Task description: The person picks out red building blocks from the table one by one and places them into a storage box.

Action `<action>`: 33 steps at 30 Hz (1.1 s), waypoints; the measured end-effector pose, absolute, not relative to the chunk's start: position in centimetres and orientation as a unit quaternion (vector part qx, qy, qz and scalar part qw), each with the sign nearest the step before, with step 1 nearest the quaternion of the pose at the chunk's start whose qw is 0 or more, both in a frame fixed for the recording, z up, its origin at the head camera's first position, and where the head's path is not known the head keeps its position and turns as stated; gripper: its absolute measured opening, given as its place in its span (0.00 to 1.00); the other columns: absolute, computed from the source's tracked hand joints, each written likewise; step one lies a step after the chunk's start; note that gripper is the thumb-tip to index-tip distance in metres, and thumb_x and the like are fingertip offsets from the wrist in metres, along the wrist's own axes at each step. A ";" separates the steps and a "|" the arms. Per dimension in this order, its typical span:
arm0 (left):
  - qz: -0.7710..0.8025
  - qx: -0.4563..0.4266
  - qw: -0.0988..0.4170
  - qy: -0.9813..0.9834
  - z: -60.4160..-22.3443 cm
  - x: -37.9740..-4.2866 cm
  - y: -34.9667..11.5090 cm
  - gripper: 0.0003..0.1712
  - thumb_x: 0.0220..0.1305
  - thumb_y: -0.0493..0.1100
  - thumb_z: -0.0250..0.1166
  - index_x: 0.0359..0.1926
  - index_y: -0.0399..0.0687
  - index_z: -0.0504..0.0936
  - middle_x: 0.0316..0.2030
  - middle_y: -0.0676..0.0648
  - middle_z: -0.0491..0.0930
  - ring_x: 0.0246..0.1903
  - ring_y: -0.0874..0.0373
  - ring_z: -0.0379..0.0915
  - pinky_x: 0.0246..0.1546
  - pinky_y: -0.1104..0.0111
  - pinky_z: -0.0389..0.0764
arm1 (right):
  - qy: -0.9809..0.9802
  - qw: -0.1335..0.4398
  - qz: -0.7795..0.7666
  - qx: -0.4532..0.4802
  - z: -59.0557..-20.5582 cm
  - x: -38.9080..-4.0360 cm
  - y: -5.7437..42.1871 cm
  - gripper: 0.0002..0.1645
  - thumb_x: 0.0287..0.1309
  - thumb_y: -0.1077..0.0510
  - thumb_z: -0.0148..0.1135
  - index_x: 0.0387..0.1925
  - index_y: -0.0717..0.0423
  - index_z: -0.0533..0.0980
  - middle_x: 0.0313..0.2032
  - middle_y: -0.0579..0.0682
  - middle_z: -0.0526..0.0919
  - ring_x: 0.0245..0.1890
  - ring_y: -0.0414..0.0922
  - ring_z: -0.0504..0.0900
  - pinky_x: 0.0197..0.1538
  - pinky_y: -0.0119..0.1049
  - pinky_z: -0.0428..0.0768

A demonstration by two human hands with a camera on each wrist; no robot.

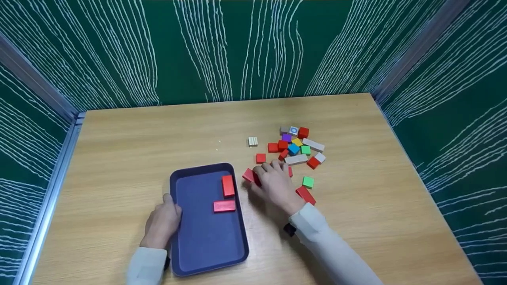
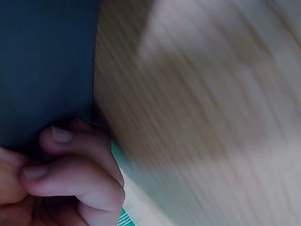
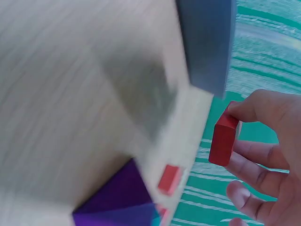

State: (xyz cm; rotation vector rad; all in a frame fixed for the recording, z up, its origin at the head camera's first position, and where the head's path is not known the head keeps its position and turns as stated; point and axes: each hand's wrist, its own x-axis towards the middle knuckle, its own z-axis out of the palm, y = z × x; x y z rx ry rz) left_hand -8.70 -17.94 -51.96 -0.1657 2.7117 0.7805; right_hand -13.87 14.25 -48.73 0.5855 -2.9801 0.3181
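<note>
A dark blue tray [image 1: 206, 237] lies on the wooden table, two red blocks [image 1: 224, 206] inside it by its right wall. My left hand [image 1: 163, 219] holds the tray's left rim; in the left wrist view, curled fingers [image 2: 80, 176] sit at the tray's edge. To the right of the tray, my right hand [image 1: 275, 186] pinches a red rectangular block [image 1: 249, 176]. The right wrist view has this block [image 3: 222, 141] between thumb and fingers, above the tabletop. Another red block [image 1: 305, 195] and a green cube [image 1: 308, 182] lie beside the right hand.
Beyond the right hand spreads a loose cluster of small blocks: red, grey, a blue cube [image 1: 293, 149], a purple cube [image 1: 286, 137] and others. A striped pale cube [image 1: 252, 141] stands apart on the left. Green walls with white streaks [image 1: 198, 51] border the table [image 1: 130, 146].
</note>
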 end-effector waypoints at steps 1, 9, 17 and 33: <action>0.273 -0.058 0.157 0.947 -51.9 -8.7 -17.9 0.22 0.75 0.42 0.44 0.61 0.30 0.58 0.24 0.37 0.73 0.20 0.47 0.71 0.20 0.57 0.70 | -0.973 0.047 0.106 0.199 -48.5 -13.7 14.0 0.27 0.57 0.44 0.72 0.53 0.56 0.81 0.48 0.55 0.83 0.48 0.55 0.73 0.59 0.62 0.65; 0.274 -0.055 0.151 0.948 -52.0 -8.7 -18.0 0.23 0.75 0.42 0.44 0.61 0.29 0.58 0.25 0.35 0.75 0.20 0.47 0.72 0.20 0.57 0.71 | -0.950 0.097 0.111 0.276 -47.8 -12.4 11.9 0.22 0.59 0.46 0.69 0.49 0.54 0.82 0.42 0.52 0.83 0.42 0.52 0.74 0.47 0.53 0.69; 0.278 -0.044 0.133 0.950 -52.0 -8.5 -17.8 0.16 0.74 0.39 0.44 0.53 0.29 0.62 0.20 0.41 0.71 0.16 0.49 0.69 0.17 0.60 0.68 | -0.935 0.092 0.098 0.328 -47.6 -11.0 10.0 0.21 0.60 0.44 0.67 0.49 0.52 0.82 0.41 0.50 0.83 0.40 0.50 0.72 0.48 0.51 0.68; 0.275 -0.044 0.133 0.951 -52.2 -8.6 -18.0 0.20 0.74 0.40 0.45 0.57 0.27 0.60 0.23 0.37 0.73 0.20 0.47 0.71 0.21 0.56 0.72 | -0.919 0.058 0.086 0.381 -47.5 -9.0 7.9 0.22 0.60 0.43 0.67 0.49 0.51 0.82 0.42 0.48 0.83 0.42 0.50 0.71 0.47 0.50 0.69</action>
